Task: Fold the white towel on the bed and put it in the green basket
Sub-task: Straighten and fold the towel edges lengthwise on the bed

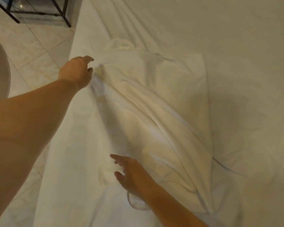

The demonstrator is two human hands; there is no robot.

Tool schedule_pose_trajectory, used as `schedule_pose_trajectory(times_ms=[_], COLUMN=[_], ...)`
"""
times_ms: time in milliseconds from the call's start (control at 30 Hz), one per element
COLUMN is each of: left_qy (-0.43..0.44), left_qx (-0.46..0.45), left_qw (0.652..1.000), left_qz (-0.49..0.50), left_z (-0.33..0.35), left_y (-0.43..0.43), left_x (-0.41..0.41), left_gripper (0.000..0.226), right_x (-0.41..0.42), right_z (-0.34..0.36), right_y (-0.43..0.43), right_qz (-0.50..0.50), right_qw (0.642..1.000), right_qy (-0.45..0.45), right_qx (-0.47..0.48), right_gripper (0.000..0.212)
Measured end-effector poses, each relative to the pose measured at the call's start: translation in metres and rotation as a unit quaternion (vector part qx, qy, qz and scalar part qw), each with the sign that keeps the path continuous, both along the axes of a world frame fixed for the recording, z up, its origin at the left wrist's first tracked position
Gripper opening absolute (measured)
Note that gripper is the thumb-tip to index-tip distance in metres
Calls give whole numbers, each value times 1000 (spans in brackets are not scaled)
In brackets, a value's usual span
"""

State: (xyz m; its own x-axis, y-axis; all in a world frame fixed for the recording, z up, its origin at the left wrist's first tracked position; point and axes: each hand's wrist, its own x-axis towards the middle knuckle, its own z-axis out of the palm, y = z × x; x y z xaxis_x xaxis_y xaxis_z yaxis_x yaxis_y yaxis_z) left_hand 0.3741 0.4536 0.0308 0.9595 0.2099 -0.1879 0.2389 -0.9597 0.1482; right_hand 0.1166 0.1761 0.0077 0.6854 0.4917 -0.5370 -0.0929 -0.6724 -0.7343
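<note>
Bed (236,46), white sheet: white towel (154,95) rumpled, unfolded, by bed's left edge. Left hand (77,72) at towel corner, grip unclear; right hand (131,174) spread above towel. No green basket seen. Folding barely begun.

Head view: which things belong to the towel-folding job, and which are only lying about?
Job: white towel, bed, left hand, right hand; green basket not in view.
Lying about: black-framed table, round white object, tiled floor.
</note>
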Motion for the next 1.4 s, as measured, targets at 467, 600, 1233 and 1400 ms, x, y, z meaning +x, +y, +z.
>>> schedule_pose_trajectory(times_ms=[467, 600, 1233, 1400], left_qy=[-8, -1, 42, 72], left_qx=[-21, -29, -73, 21], left_qw=[998, 997, 987, 992], left_qz=[-60, -67, -136, -102], left_z=[22, 15, -60, -70], left_y=[-116, -169, -437, -474], left_x=[28, 40, 100, 97], left_gripper=[46, 47, 55, 44], right_x=[12, 17, 44, 44], right_z=[9, 8, -40, -51], right_y=[-122, -170, -325, -321], right_qz=[-46, -73, -305, -319], right_qw=[999, 997, 950, 942], right_qy=[-13, -11, 29, 95], right_qx=[-10, -7, -66, -42], right_gripper=[61, 60, 35, 21])
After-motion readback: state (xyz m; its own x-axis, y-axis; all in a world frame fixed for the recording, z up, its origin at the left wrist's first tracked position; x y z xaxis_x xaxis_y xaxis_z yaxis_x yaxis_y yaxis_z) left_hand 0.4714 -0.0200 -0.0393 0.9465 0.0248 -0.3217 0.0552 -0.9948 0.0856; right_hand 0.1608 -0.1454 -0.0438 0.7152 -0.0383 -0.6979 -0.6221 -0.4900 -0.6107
